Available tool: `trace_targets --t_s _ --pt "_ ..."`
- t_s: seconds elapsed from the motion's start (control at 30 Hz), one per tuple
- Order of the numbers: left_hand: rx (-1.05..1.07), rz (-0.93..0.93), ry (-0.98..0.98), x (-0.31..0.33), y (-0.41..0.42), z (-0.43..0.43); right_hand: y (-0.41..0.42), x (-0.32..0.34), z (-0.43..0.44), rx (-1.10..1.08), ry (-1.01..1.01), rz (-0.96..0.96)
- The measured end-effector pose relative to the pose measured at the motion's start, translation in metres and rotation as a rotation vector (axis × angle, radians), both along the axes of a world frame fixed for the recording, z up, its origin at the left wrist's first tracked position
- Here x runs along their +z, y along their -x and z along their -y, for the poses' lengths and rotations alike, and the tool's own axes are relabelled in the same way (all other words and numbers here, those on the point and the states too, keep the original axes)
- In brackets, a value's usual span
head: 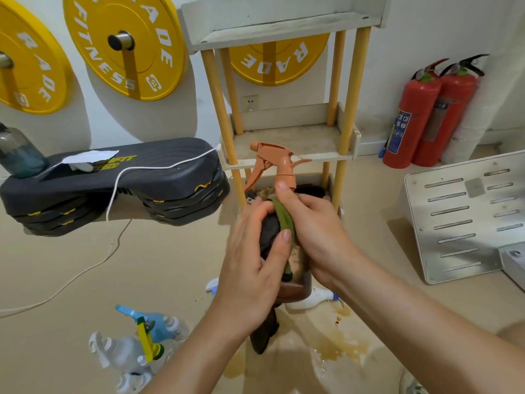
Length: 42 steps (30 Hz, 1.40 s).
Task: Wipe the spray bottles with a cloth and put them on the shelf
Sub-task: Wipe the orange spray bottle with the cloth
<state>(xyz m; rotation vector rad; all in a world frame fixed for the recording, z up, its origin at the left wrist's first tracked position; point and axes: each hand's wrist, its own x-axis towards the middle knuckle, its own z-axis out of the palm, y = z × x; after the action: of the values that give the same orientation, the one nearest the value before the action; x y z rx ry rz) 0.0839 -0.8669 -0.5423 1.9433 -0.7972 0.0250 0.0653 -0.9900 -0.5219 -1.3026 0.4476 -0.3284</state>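
I hold a brown spray bottle (295,290) with an orange trigger head (272,160) upright at the centre of the head view. My right hand (315,228) grips its neck and shoulder. My left hand (250,260) presses a dark cloth with a green edge (284,223) against the bottle's side; the cloth's tail hangs below the bottle. Behind stands the shelf unit (292,137) with wooden posts and pale boards. Several clear spray bottles (142,345) with blue, yellow and white heads lie on the floor at lower left. A white bottle (312,298) lies under my hands.
A black step platform (113,183) with a white cable stands left, a bluish bottle (17,155) on its end. Two red fire extinguishers (426,118) stand at the right wall. A slotted metal plate (460,220) leans at right. Brown liquid (341,342) stains the floor.
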Motion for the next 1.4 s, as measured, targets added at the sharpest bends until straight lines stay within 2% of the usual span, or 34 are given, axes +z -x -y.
trace_targets --t_s 0.1,0.17,0.2,0.23,0.27,0.33,0.37,0.43,0.53,0.57,0.6,0.67,0.77,0.87,0.93,1.03,1.13,1.2,1.3,1.4 --pt "0.162 0.293 -0.153 0.007 0.003 0.002 -0.001 0.003 0.002 -0.068 -0.065 0.033" --pt "0.169 0.337 -0.110 0.015 0.005 0.001 -0.002 0.004 0.001 -0.075 -0.074 0.052" --pt "0.173 0.302 -0.042 0.018 0.003 -0.001 -0.003 0.003 0.001 -0.075 -0.065 0.058" --pt "0.186 0.197 0.046 0.021 -0.004 -0.004 -0.004 0.002 0.001 -0.081 -0.027 0.062" --pt "0.195 0.017 0.143 0.026 -0.012 -0.009 -0.005 0.000 0.002 -0.092 0.056 0.063" --pt "0.159 -0.343 0.307 0.031 -0.028 -0.021 -0.006 -0.002 0.005 -0.111 0.313 0.059" --pt "0.145 -0.398 0.303 0.033 -0.033 -0.025 -0.006 -0.002 0.008 -0.115 0.446 0.032" --pt "0.143 -0.292 0.166 0.034 -0.037 -0.030 -0.005 0.000 0.013 -0.123 0.630 -0.003" --pt "0.169 0.157 -0.150 0.038 -0.039 -0.035 -0.004 0.000 0.017 -0.145 0.727 0.003" --pt "0.155 0.200 -0.199 0.040 -0.041 -0.036 -0.005 0.000 0.018 -0.154 0.725 0.005" --pt "0.129 0.156 -0.221 0.042 -0.041 -0.038 -0.006 0.001 0.018 -0.158 0.715 0.011" --pt "0.118 -0.106 -0.192 0.043 -0.041 -0.038 -0.006 0.003 0.017 -0.156 0.708 0.032" --pt "0.183 -0.513 0.029 0.044 -0.036 -0.027 -0.007 -0.001 0.011 -0.154 0.721 0.057" --pt "0.185 -0.713 0.256 0.043 -0.029 -0.017 -0.005 -0.009 -0.003 -0.140 0.686 0.039" --pt "0.131 -0.766 0.305 0.042 -0.025 -0.014 -0.004 -0.012 -0.014 -0.120 0.625 0.011" --pt "-0.010 -0.692 0.213 0.041 -0.021 -0.015 -0.005 -0.015 -0.016 -0.071 0.307 -0.076" --pt "-0.152 -0.515 0.093 0.046 -0.020 -0.023 -0.003 -0.013 -0.009 -0.013 0.022 -0.110" --pt "-0.208 -0.297 -0.035 0.047 -0.017 -0.028 -0.001 -0.009 -0.010 0.007 -0.064 -0.101" --pt "-0.192 0.139 -0.257 0.047 -0.013 -0.030 -0.002 -0.008 -0.014 0.017 -0.134 -0.092" --pt "-0.194 0.338 -0.360 0.051 -0.005 -0.026 -0.003 -0.008 -0.017 0.017 -0.212 -0.097"
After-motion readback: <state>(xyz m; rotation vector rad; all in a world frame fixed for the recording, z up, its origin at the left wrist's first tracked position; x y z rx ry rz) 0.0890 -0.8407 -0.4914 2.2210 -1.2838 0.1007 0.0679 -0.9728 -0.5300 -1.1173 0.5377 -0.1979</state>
